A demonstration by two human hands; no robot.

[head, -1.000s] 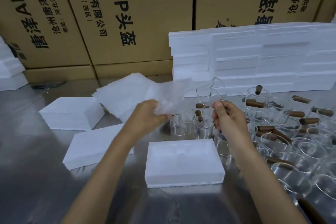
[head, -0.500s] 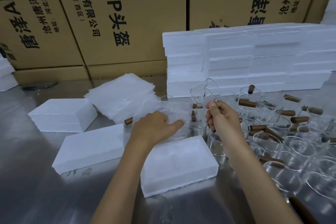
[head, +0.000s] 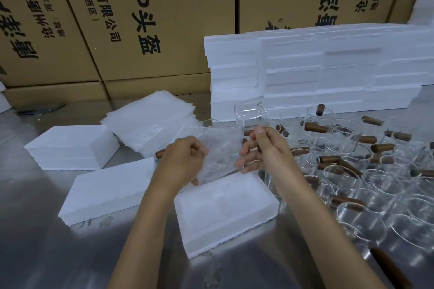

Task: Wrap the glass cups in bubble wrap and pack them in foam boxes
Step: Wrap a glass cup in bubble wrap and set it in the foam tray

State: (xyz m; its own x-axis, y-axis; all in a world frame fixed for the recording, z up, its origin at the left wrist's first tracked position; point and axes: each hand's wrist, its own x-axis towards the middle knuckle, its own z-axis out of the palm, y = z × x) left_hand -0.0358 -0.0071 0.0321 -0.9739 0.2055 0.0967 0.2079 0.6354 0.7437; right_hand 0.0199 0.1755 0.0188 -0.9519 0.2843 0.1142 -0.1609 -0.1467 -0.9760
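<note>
The left hand, which one second ago holds the bubble wrap sheet up in the air beside the pile of sheets, is now lower and nearer to the person, above the far edge of the open foam box. Half a second ago its fingers lie flat on the sheet; now they are curled and grip its left edge. The right hand comes closer to the left one, and its lower fingers now touch the right edge of the sheet, while it keeps the glass cup raised. The sheet now hangs spread between both hands.
</note>
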